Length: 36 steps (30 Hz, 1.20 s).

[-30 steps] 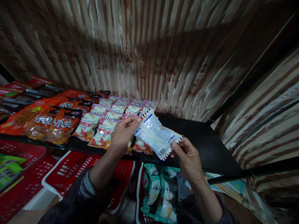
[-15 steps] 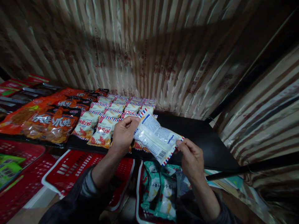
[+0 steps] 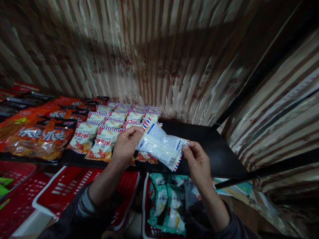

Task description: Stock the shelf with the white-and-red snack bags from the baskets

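Between my two hands is a snack bag [image 3: 161, 143], its printed back with a barcode facing me and red and blue stripes along both end seals. My left hand [image 3: 126, 143] pinches its upper left end. The lower right end is pinched by my right hand [image 3: 198, 161]. The bag hangs tilted over the black shelf [image 3: 211, 149], hiding part of the bags behind. Rows of matching snack bags [image 3: 103, 142] lie front side up on that shelf, just left of and behind my left hand.
Orange snack packs [image 3: 53, 137] fill the shelf's left part. Below the front edge sit a red basket [image 3: 72, 186] and another basket holding green snack bags [image 3: 178, 209]. A black post [image 3: 239, 99] slants up at the right. Striped sheeting [image 3: 149, 49] hangs behind the shelf.
The view has shifted slightly, so the shelf goods appear further left. Both hands still hold the bag, which looks a little more level than before.
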{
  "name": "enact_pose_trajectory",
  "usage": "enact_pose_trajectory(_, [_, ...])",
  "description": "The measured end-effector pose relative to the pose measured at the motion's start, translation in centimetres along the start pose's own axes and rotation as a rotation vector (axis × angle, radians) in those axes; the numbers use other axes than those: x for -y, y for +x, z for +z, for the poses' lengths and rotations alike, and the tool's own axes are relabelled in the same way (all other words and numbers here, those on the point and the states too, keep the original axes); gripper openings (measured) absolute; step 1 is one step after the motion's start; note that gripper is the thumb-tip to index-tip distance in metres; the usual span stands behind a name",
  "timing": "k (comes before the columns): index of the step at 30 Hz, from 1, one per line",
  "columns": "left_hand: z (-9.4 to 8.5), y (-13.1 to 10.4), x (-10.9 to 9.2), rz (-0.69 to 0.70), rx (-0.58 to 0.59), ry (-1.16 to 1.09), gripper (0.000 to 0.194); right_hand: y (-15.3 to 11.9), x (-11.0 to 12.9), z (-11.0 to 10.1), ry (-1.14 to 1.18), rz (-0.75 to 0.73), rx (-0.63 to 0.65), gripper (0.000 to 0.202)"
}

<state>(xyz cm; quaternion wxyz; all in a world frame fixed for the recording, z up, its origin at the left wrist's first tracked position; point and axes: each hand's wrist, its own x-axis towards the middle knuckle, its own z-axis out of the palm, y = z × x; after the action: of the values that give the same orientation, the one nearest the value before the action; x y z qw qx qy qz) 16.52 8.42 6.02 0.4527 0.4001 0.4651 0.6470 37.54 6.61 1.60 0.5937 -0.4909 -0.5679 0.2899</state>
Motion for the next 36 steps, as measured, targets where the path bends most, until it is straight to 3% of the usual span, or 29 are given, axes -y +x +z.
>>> enact_pose_trajectory(2, [0.0,0.0,0.0,0.010,-0.003,0.005,0.023,-0.1,0.2,0.2,-0.149,-0.167,-0.087,0.028])
enact_pose_trajectory(5, [0.0,0.0,0.2,0.021,-0.016,0.006,0.021,-0.4,1.1,0.1,-0.418,-0.549,-0.157,0.044])
enact_pose_trajectory(7, [0.0,0.1,0.4,0.021,-0.016,0.003,0.019,-0.6,1.7,-0.1,-0.503,-0.744,-0.067,0.043])
enact_pose_trajectory(9, [0.0,0.1,0.5,0.010,-0.011,-0.006,0.017,-0.7,2.0,-0.5,-0.508,-0.827,0.082,0.041])
enact_pose_trajectory(13, [-0.1,0.3,0.0,-0.065,-0.010,-0.047,0.017,-0.6,2.0,-1.0,-0.501,-0.861,0.261,0.047])
enact_pose_trajectory(19, [-0.8,0.6,-0.9,-0.219,0.007,-0.114,0.013,-0.3,1.9,-1.1,-0.586,-0.962,0.369,0.070])
enact_pose_trajectory(28, [-1.0,0.3,-0.8,-0.305,0.082,-0.097,0.016,-0.8,1.6,-0.3,-0.586,-0.964,0.290,0.057])
enact_pose_trajectory(36, [-0.6,0.0,-1.3,-0.282,0.116,-0.169,0.016,-0.8,2.3,-0.4,-0.533,-0.963,0.241,0.055])
